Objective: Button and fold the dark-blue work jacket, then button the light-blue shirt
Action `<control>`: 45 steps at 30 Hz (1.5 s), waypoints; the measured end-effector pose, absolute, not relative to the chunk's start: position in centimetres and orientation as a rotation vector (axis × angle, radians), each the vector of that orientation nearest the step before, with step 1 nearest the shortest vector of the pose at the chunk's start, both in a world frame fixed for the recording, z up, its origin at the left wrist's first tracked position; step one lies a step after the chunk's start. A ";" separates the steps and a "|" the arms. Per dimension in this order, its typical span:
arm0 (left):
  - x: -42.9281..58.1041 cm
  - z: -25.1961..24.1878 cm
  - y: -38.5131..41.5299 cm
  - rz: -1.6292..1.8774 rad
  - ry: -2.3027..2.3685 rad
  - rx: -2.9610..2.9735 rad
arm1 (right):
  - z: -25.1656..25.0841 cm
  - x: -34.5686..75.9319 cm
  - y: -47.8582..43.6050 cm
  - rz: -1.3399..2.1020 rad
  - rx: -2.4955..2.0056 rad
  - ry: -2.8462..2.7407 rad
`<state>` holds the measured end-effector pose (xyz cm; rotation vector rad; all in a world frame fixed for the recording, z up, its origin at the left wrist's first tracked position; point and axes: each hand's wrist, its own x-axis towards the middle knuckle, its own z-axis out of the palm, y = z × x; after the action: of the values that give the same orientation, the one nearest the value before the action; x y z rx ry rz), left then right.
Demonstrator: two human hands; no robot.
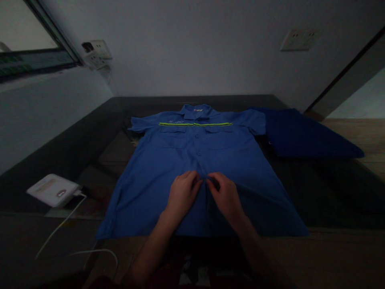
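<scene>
A blue short-sleeved work shirt [168, 160] lies spread face up on the dark surface, its collar away from me. A yellow-green stripe crosses the chest above two flap pockets. Both my hands are at its front placket, below the visible buttons. My left hand [184, 188] pinches the placket from the left, thumb and fingers together. Facing it, close by, my right hand [224, 192] pinches the cloth from the right. The fingertips hide whatever button or buttonhole lies between them. The shirt front is lifted slightly there.
Darker blue folded cloth [309, 134] lies to the right, touching the sleeve. At the left sits a white power bank [54, 190] with a white cable [61, 224]. Wall sockets [98, 54] are at back left, another socket plate [300, 39] at back right.
</scene>
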<state>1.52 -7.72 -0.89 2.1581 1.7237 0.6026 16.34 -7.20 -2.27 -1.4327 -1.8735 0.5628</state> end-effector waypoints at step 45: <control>0.6 -2.5 -7.7 0.952 1.624 1.672 | -1.3 15.9 -6.2 0.642 -1.433 -2.091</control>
<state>0.60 -7.72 -2.55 1.6720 1.6241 0.9524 15.91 -6.25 -1.26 -1.4334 -2.0915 0.6421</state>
